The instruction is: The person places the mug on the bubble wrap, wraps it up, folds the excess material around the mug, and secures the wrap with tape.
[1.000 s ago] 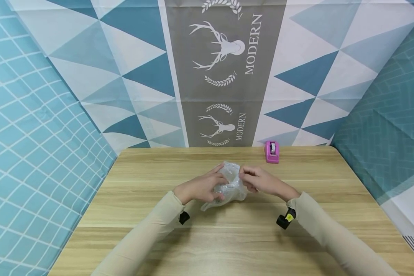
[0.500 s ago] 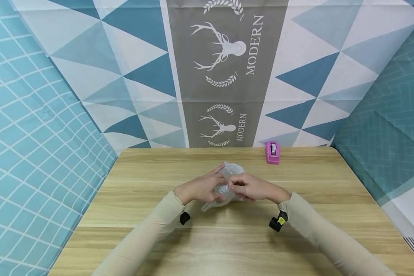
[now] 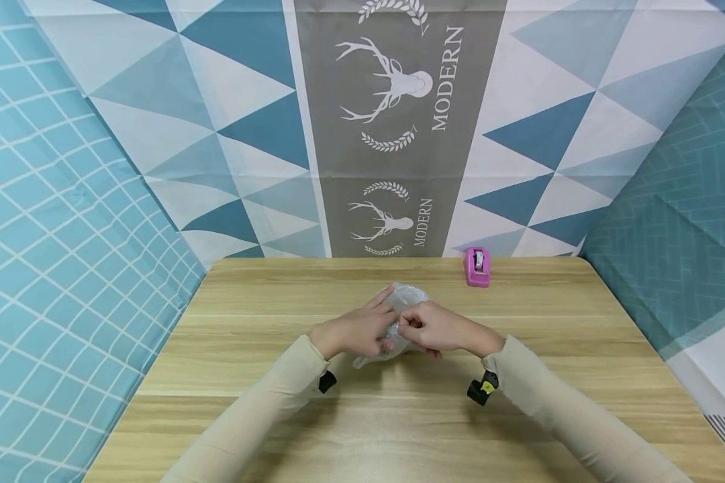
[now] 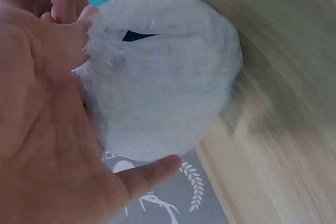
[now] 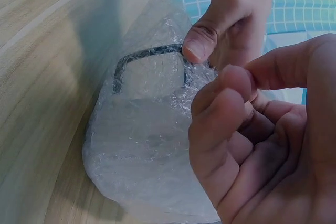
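Observation:
In the head view a bubble-wrapped bundle (image 3: 411, 295) stands mid-table, clear plastic crinkled around it. A dark curved rim (image 5: 152, 51) shows through the wrap in the right wrist view; what lies inside is hidden. My left hand (image 3: 359, 329) holds the bundle from its left side. Its thumb (image 5: 197, 43) presses the wrap, and one finger (image 4: 152, 177) stretches along the far side. My right hand (image 3: 444, 327) is at the bundle's right, fingers curled and thumb and index fingertips together. I cannot tell whether thin film is between those fingertips.
A pink tape dispenser (image 3: 477, 267) with a roll in it stands at the table's back edge, right of the bundle. The wooden table (image 3: 399, 429) meets a patterned backdrop (image 3: 387, 134) behind, with blue sheets at both sides.
My right hand has moved left and closer to my left hand, over the bundle's right side. The left hand and the bundle have stayed nearly in place.

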Motion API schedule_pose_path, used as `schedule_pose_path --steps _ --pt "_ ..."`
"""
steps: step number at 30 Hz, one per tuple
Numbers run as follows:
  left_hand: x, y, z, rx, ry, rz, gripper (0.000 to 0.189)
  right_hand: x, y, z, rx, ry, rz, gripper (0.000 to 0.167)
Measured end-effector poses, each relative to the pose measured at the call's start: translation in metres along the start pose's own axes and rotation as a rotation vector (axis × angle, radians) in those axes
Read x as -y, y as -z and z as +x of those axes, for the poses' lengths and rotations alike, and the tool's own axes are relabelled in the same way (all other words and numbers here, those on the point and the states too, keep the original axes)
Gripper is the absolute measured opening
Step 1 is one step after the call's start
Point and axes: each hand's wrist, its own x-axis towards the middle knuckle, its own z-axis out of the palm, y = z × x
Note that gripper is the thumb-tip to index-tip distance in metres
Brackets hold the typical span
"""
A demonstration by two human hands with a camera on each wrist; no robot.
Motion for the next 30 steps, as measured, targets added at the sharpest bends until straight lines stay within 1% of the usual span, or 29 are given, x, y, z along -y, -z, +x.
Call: schedule_pose_path --steps 1,3,6,8,12,15,17,20,24,30 --pt "-0.002 0.000 0.000 0.001 0.012 0.011 0.017 0.000 0.000 0.000 -0.001 -0.006 0.001 0.030" --pt "-0.006 0.000 -0.002 0.016 0.055 0.021 0.013 -0.001 -0.001 0.001 -0.005 -0.018 0.004 0.030" --pt "-0.011 -0.002 -0.002 0.017 0.122 0.061 0.017 -0.004 -0.001 0.002 -0.011 -0.029 0.010 0.029" --pt "-0.012 -0.005 -0.002 0.011 0.149 0.098 0.027 -0.005 -0.002 0.003 -0.015 -0.034 0.008 0.028" --pt "-0.014 -0.010 -0.003 -0.023 0.178 0.147 0.052 -0.006 -0.002 0.003 -0.018 -0.053 -0.003 0.026" --pt "-0.015 -0.014 -0.004 -0.065 0.179 0.160 0.063 -0.005 -0.001 0.002 -0.015 -0.071 -0.019 0.028" --pt "-0.014 -0.018 -0.004 -0.093 0.175 0.163 0.063 -0.005 0.002 0.000 -0.020 -0.070 -0.049 0.028" --pt "-0.011 -0.023 -0.004 -0.125 0.167 0.164 0.060 -0.004 0.007 -0.002 -0.036 -0.039 -0.130 0.027" --pt "-0.009 -0.026 -0.004 -0.139 0.161 0.171 0.058 -0.004 0.014 -0.006 -0.053 -0.012 -0.226 0.025" --pt "-0.013 -0.024 -0.005 -0.154 0.138 0.197 0.056 -0.006 0.025 -0.010 -0.080 -0.003 -0.282 0.026"
